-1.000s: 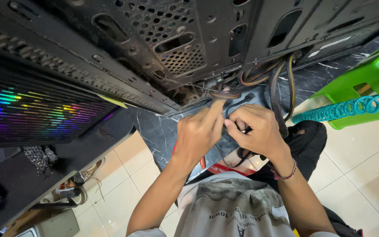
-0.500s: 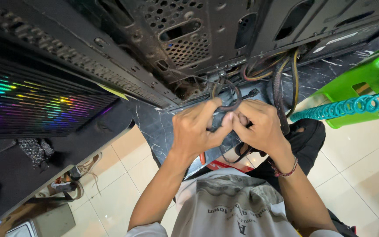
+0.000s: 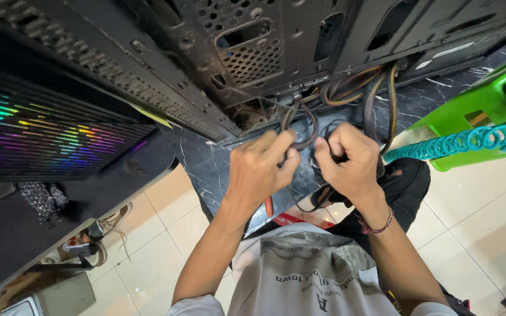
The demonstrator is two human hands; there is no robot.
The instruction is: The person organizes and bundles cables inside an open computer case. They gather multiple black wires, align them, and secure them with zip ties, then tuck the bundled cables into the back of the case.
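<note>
A black metal computer case [image 3: 253, 52] lies open side toward me on a dark marbled surface [image 3: 206, 169]. A bundle of dark cables [image 3: 346, 88] hangs out of it. My left hand [image 3: 259, 167] pinches a looped dark cable [image 3: 307, 126] just below the case's edge. My right hand [image 3: 346, 161] is closed on the same cable bunch right beside it, knuckles almost touching the left. A bead bracelet sits on my right wrist.
A dark panel with rainbow reflections [image 3: 36, 137] stands at the left. A green plastic stool [image 3: 475, 111] and a teal coiled hose [image 3: 464, 140] are at the right. Loose wires and small parts [image 3: 83, 240] lie on the tiled floor at lower left.
Both hands have stayed together on the cables while shifting slightly; the fingers have closed tighter around the loop, and the view has drifted so the case sits closer.
</note>
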